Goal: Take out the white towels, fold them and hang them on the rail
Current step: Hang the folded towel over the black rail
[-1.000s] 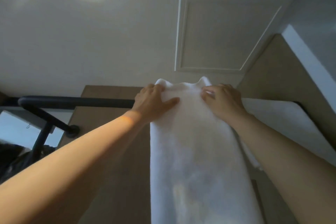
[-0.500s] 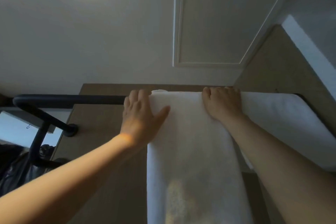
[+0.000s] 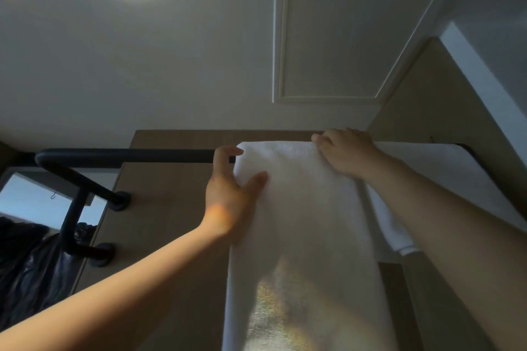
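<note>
Overhead, left hand [image 3: 228, 196] and right hand [image 3: 343, 155], fingers [image 3: 224, 152] tight around the white towel [image 3: 299, 225] atop the rail [image 3: 128, 155].

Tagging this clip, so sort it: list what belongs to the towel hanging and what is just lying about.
In the job: middle towel, held at its top by left hand and right hand; black rail; second towel hung beside it.
Lying about: dark bundle lower left; framed panel overhead; wooden wall.
</note>
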Motion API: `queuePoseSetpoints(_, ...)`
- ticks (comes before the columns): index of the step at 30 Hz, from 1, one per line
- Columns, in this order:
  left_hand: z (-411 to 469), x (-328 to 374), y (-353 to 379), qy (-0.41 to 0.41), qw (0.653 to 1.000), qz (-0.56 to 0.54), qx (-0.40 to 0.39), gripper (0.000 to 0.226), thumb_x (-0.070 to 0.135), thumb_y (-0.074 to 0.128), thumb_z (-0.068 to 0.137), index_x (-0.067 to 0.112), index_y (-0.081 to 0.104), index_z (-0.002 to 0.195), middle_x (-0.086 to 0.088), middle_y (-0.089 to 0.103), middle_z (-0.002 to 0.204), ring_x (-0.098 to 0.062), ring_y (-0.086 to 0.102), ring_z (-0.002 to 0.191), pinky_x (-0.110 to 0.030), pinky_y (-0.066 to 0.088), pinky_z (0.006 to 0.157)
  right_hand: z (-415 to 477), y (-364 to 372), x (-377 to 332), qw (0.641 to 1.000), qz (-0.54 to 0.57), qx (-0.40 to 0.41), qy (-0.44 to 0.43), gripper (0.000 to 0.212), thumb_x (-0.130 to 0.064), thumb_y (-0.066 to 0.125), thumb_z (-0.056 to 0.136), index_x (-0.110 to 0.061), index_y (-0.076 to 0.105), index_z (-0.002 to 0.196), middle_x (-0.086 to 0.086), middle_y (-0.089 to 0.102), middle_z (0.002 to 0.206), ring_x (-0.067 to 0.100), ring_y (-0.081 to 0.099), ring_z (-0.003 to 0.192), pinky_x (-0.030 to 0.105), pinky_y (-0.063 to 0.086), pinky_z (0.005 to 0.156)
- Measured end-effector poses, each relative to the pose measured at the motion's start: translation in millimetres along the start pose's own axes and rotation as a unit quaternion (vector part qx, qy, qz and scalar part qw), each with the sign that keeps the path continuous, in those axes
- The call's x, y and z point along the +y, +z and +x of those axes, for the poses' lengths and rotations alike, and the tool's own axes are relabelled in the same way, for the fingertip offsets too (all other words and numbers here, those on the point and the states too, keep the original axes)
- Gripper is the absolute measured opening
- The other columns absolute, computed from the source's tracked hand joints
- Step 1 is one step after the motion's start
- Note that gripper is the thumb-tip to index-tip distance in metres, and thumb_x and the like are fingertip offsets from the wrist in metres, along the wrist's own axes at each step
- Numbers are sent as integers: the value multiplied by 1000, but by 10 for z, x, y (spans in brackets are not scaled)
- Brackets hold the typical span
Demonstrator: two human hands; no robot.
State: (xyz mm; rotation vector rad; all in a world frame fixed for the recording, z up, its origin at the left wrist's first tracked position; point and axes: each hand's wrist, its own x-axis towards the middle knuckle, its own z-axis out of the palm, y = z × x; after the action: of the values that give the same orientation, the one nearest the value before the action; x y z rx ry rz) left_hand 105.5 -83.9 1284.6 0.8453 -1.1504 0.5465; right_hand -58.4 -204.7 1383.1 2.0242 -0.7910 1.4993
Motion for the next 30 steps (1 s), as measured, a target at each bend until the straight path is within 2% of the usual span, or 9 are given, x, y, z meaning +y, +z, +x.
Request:
queuePoseSetpoints(3,-11,28,-6,10,1000,2,-3,33,27,70,86,34,47,108,21,54,100,-2,58,81,-13,43,52,-380,-88,40,992,62,99,-50,42,-38,38,100,-10,55,126,16,56,126,32,47,121,38,37,101)
queuePoseSetpoints(6,-3,53,-10,14,1000,3,-1,27,27,71,85,30,50,102,18,57,95,-4,59,80,-18,46,55,-845,-131,112,974,155,165,7,30,-35,43,97,-14,58,112,5,60,108,25,55,99,32,40,77)
queuePoseSetpoints(10,-5,93,0,10,1000,3,-1,23,27,71,85,28,53,100,18,57,94,-7,60,81,-23,49,61,-1022,-106,171,961,248,-13,119,44,-47,41,97,-10,55,77,2,62,71,19,58,66,30,43,60)
queuePoseSetpoints(13,-4,106,1,3,1000,2,1,23,28,71,86,27,54,102,17,56,94,-7,59,83,-23,48,62,-977,-89,173,906,378,-86,168,53,-49,43,98,-3,67,87,6,67,69,20,64,65,28,49,62)
queuePoseSetpoints(16,5,122,-11,-3,1000,-2,0,24,30,71,86,29,55,103,17,56,96,-5,58,83,-20,44,60,-923,-84,191,858,453,-140,196,51,-50,45,98,-7,72,98,14,74,91,27,72,83,30,55,70)
queuePoseSetpoints(21,24,94,-66,-5,1000,14,-2,23,31,71,85,30,55,102,16,56,97,-3,57,84,-20,44,61,-868,-91,184,853,476,-81,199,36,-41,59,94,-7,72,92,12,75,87,26,69,77,27,48,62)
queuePoseSetpoints(25,150,104,-85,20,999,29,5,22,31,73,84,29,57,100,15,54,97,2,53,82,-15,42,59,-768,-122,164,891,432,49,127,36,-37,63,92,-2,71,91,13,73,82,28,68,74,35,53,70)
queuePoseSetpoints(28,371,175,-50,65,996,61,24,23,30,74,83,24,59,99,11,55,93,-2,51,76,-8,37,53,-578,-166,134,928,331,140,97,45,-38,62,92,-4,55,63,0,47,52,19,47,53,30,32,52)
queuePoseSetpoints(30,562,230,-5,67,993,96,31,27,33,73,84,21,61,105,5,54,99,-12,52,84,-17,37,63,-383,-167,126,941,287,151,102,52,-37,61,93,-10,40,55,-1,37,49,22,41,54,33,26,51)
